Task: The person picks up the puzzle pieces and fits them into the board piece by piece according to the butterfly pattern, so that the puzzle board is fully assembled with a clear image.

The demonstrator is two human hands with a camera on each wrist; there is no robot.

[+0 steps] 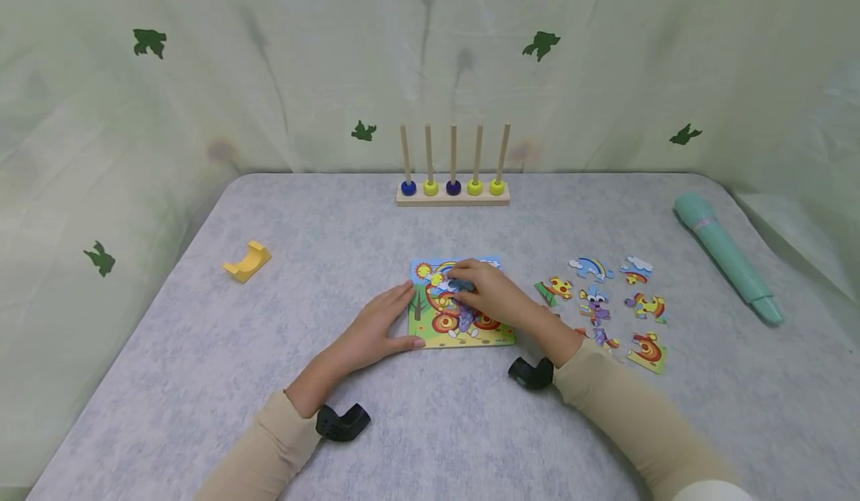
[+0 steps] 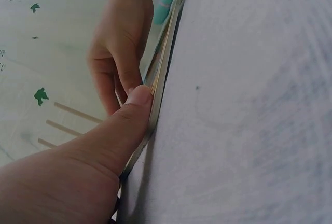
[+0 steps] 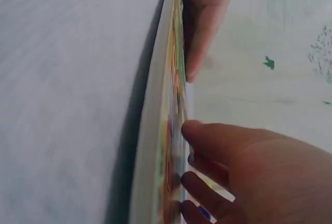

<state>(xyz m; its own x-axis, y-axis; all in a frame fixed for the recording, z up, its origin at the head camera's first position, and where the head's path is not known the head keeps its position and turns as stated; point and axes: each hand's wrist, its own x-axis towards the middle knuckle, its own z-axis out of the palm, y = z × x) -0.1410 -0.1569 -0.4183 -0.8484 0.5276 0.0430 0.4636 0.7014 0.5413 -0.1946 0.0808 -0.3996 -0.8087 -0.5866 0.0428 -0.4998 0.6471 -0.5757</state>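
Tabletop (image 1: 322,225) bears an abacus (image 1: 453,198); right hand (image 1: 500,293) partly covers puzzle (image 1: 443,325).

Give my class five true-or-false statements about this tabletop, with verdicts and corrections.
1. The left hand touches the puzzle board. True.
2. The right hand rests on the teal tube. False: it is at the puzzle board.
3. The wooden stand has five upright rods. True.
4. The yellow curved block lies right of the puzzle board. False: it lies to the left.
5. The teal tube lies right of the loose puzzle pieces. True.
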